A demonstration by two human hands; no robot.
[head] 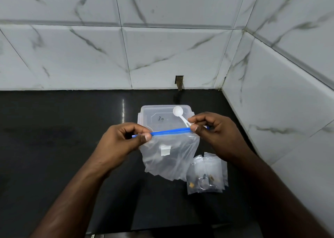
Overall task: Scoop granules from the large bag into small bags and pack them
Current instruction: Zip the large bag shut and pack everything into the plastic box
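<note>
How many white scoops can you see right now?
1. The white scoop lies on the clear container, its handle end running behind the right hand. More could be hidden behind the large bag.

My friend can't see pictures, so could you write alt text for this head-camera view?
Two hands hold a clear zip bag by its blue seal strip, the left hand pinching one end and the right hand the other, above a black counter. Behind it sits a clear lidded box with a white scoop; small filled bags lie at right.

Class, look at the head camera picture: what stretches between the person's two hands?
The large bag's blue zip strip, pinched by left hand and right hand, as the head view shows.
</note>
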